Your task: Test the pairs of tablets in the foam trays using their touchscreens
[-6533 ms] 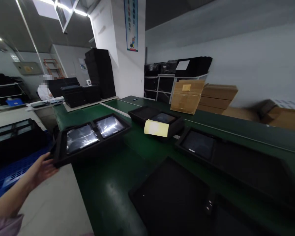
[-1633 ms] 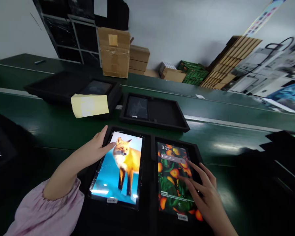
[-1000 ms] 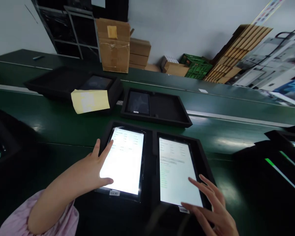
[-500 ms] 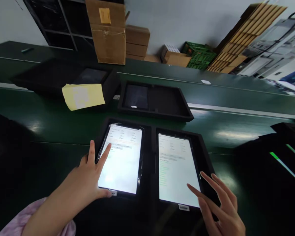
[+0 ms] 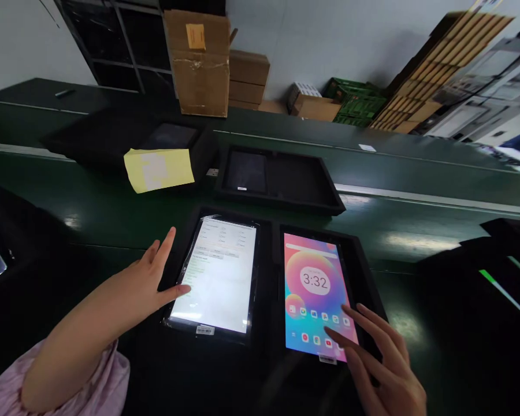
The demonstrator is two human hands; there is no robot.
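Two lit tablets lie side by side in a black foam tray [image 5: 268,323]. The left tablet [image 5: 221,277] shows a white page with small text and has a barcode label at its lower edge. My left hand [image 5: 149,274] is over its left side, fingers spread, thumb over the screen. The right tablet [image 5: 314,289] shows a colourful home screen with a clock reading 3:32 and rows of icons. My right hand [image 5: 385,358] is at its lower right, fingers apart, with the index fingertip over the icons; whether it touches the glass I cannot tell.
Behind lies another black tray [image 5: 303,179] with a dark tablet [image 5: 246,171] in its left half. To its left, a yellow paper [image 5: 160,170] hangs on stacked trays. Cardboard boxes [image 5: 203,63], green crates [image 5: 355,98] and a pale card [image 5: 367,148] are farther back.
The right tablet's screen went from a white text page to the home screen. More green text shows on the left tablet. My left hand's thumb moved up from the label onto the screen.
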